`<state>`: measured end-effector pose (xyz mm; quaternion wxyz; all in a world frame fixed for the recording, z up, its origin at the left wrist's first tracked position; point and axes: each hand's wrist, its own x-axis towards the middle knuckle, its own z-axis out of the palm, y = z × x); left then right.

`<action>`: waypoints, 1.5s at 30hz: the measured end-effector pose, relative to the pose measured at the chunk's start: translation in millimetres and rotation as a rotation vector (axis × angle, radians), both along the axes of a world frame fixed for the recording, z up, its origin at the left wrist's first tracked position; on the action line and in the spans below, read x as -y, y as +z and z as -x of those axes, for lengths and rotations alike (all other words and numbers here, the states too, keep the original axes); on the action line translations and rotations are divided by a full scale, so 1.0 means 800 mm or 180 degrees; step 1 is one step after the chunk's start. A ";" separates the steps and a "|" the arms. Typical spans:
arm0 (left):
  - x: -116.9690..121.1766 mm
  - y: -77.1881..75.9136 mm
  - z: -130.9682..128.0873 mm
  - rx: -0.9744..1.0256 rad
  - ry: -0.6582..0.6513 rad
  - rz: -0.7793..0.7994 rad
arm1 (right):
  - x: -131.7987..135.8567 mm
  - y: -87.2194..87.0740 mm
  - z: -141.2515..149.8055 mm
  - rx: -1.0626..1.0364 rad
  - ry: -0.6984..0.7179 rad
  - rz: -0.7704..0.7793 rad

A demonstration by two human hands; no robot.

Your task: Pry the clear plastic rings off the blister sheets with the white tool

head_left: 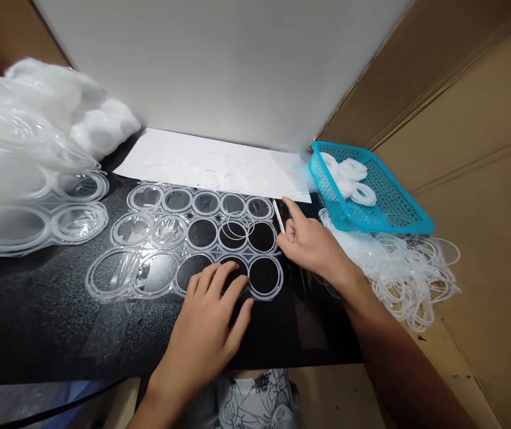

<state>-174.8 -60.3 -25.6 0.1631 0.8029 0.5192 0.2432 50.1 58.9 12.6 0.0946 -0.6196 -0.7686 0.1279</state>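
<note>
A clear plastic sheet of joined rings [202, 232] lies flat on the black tabletop, in several rows of round cells. My left hand [210, 319] rests on its front row, fingers spread and holding nothing. Two or three loose thin white rings [236, 226] overlap on the sheet's right part. At the sheet's right edge my right hand [311, 241] has its index finger stretched forward and the other fingers curled. A thin white stick [278, 217] runs between its thumb and index fingertip; the exact hold is partly hidden.
White paper [201, 158] lies behind the sheet, against a pale panel. A blue basket [389, 205] with white ring bundles [352, 170] stands at right, above a heap of loose rings [411, 274]. Plastic-wrapped ring sheets [22, 155] pile up at left. Cardboard [483, 119] borders the right side.
</note>
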 end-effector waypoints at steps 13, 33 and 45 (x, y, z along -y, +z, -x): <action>0.000 -0.003 0.000 0.0150 0.0039 0.0098 | -0.031 -0.007 0.045 0.0123 0.2210 -0.0420; -0.011 0.047 -0.047 0.6060 0.0755 0.2716 | 0.132 0.003 0.054 -0.1180 0.1855 -0.1368; -0.008 0.049 -0.039 0.5430 0.0184 0.1995 | 0.162 -0.003 0.070 -0.1441 0.1503 -0.1821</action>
